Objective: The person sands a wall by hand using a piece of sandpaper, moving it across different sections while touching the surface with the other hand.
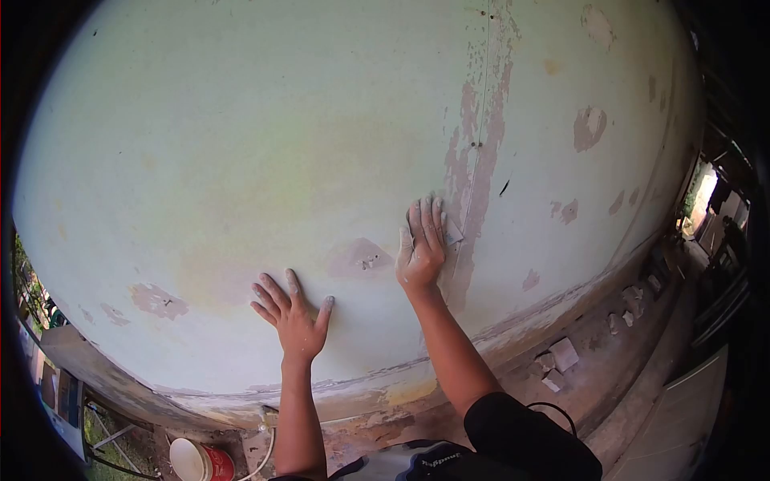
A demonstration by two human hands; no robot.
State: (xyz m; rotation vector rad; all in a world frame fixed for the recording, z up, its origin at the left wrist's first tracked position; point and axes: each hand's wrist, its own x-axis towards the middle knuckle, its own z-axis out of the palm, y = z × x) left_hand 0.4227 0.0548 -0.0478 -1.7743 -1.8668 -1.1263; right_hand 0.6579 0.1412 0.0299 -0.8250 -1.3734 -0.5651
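A pale green wall panel [337,96] with worn, pinkish-grey patches fills most of the view. My left hand [295,319] lies against its lower middle with fingers spread, holding nothing. Higher and to the right, my right hand [424,244] presses a thin greyish sheet [454,233] to the surface; only the sheet's edge shows beside the fingers. Just right of that hand runs a vertical seam [479,172] with rough, scraped-looking edges. Pale dust coats the fingers of both hands. Between the hands is a patch [359,258] with small dark marks.
A red and white bucket [216,463] stands at the lower left, near a pale hose [267,457]. Broken pale blocks [564,354] lie on the ground along the wall's base at the right. A flat board [682,417] leans at the lower right.
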